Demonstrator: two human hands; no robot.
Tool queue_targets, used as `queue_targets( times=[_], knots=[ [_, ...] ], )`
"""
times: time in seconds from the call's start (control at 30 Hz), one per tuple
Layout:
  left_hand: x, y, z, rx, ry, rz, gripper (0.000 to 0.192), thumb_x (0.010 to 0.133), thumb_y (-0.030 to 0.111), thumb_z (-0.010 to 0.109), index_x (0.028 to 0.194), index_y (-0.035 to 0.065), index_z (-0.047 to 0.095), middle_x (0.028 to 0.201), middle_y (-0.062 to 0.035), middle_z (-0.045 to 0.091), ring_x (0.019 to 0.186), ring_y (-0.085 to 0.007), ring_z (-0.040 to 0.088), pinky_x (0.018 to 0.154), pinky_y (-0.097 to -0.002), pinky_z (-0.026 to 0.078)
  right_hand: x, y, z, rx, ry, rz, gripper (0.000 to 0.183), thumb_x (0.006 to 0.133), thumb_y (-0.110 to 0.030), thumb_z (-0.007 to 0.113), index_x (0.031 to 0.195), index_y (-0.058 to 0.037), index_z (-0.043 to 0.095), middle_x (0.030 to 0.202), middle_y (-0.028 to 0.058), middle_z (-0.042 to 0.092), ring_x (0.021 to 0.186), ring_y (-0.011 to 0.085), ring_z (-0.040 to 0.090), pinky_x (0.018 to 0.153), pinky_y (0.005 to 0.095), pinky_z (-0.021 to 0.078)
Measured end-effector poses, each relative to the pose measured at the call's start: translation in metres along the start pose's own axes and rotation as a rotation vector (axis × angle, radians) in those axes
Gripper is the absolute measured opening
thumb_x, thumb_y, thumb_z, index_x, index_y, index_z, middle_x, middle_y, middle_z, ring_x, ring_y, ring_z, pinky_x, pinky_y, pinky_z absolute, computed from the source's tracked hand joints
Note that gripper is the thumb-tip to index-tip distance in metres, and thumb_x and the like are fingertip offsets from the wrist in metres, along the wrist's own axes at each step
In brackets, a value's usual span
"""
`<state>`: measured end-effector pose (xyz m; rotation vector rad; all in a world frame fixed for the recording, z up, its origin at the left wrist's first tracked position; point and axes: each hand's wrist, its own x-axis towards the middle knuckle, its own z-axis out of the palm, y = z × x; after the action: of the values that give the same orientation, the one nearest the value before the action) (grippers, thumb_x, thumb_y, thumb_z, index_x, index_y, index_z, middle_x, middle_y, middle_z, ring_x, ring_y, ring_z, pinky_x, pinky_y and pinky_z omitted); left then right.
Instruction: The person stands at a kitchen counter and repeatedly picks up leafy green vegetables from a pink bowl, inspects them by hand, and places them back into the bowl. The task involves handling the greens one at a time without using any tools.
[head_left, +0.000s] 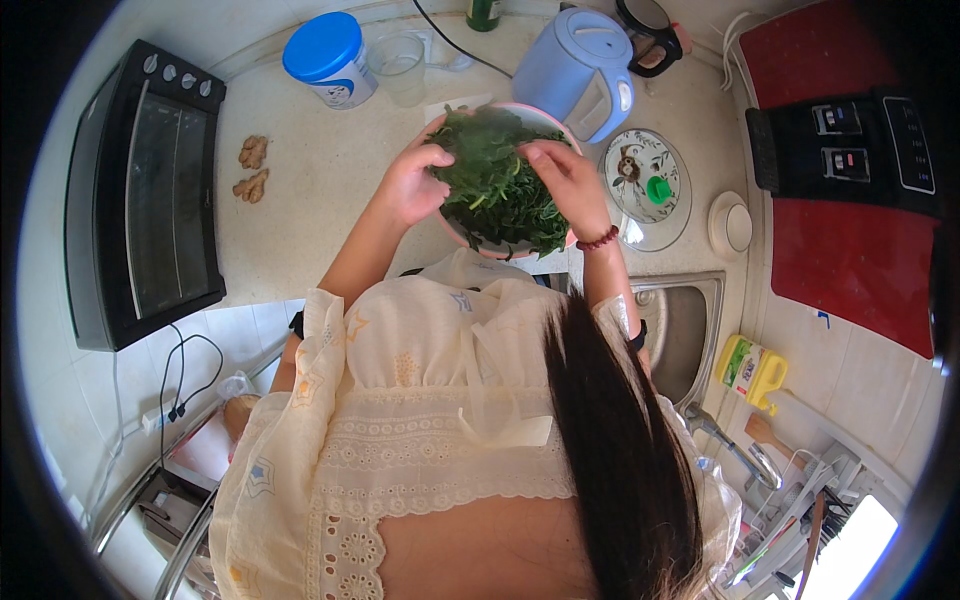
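A round bowl with a pink rim (452, 234) stands on the counter before me, heaped with dark green leafy vegetables (517, 206). My left hand (418, 180) is at the bowl's left side, with its fingers under and around a bunch of leaves (480, 146) raised at the top of the heap. My right hand (568, 180), above the bowl's right side, pinches leaves of the same heap between thumb and fingers. Part of the left fingers is hidden behind the greens.
A blue electric kettle (559, 67) stands just behind the bowl, beside a lidded plate (645, 180). Farther left are a blue-lidded tub (330, 60), a clear cup (397, 67), ginger pieces (253, 151) and a toaster oven (150, 202). A metal sink (682, 337) lies at right.
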<state>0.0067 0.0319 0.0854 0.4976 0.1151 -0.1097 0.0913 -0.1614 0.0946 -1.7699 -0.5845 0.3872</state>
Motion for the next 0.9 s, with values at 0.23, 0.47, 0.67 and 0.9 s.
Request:
queue_targets(
  times=[0.23, 0.47, 0.67, 0.9],
  knots=[
    [-0.002, -0.004, 0.000, 0.168, 0.127, 0.024, 0.064, 0.062, 0.002, 0.049, 0.126, 0.0045, 0.041, 0.128, -0.0095, 0.044, 0.116, -0.0248, 0.044, 0.099, -0.0392, 0.036, 0.002, -0.007, 0.000, 0.528, 0.047, 0.274, 0.012, 0.084, -0.012, 0.058, 0.090, -0.0021, 0.058, 0.085, 0.0000, 0.059, 0.080, 0.0099, 0.056, 0.070, 0.0232, 0.0437],
    [-0.003, -0.002, -0.006, 0.145, 0.179, 0.002, 0.059, 0.070, -0.001, 0.048, 0.128, 0.0086, 0.041, 0.126, -0.0061, 0.045, 0.114, -0.0221, 0.044, 0.096, -0.0373, 0.037, 0.001, -0.032, -0.025, 0.858, -0.103, 0.193, 0.014, 0.089, -0.005, 0.047, 0.100, -0.0003, 0.055, 0.094, 0.0056, 0.061, 0.079, 0.0160, 0.059, 0.072, 0.0267, 0.0467],
    [-0.003, -0.005, 0.013, 0.387, 0.128, -0.028, 0.047, 0.079, 0.011, 0.058, 0.124, 0.0080, 0.045, 0.127, -0.0047, 0.043, 0.116, -0.0211, 0.042, 0.096, -0.0365, 0.036, 0.000, -0.032, -0.014, 0.508, -0.055, 0.133, 0.015, 0.086, 0.000, 0.051, 0.099, 0.0006, 0.057, 0.092, 0.0019, 0.061, 0.082, 0.0082, 0.057, 0.075, 0.0218, 0.0452],
    [0.005, -0.013, 0.031, 0.465, 0.239, -0.085, 0.043, 0.079, 0.013, 0.063, 0.117, 0.0014, 0.048, 0.107, -0.0068, 0.055, 0.098, -0.0158, 0.053, 0.083, -0.0266, 0.042, -0.001, -0.025, 0.007, 0.023, -0.010, -0.006, 0.010, 0.082, -0.004, 0.058, 0.092, -0.0015, 0.058, 0.082, 0.0021, 0.059, 0.074, 0.0091, 0.056, 0.067, 0.0216, 0.0456]
  ],
)
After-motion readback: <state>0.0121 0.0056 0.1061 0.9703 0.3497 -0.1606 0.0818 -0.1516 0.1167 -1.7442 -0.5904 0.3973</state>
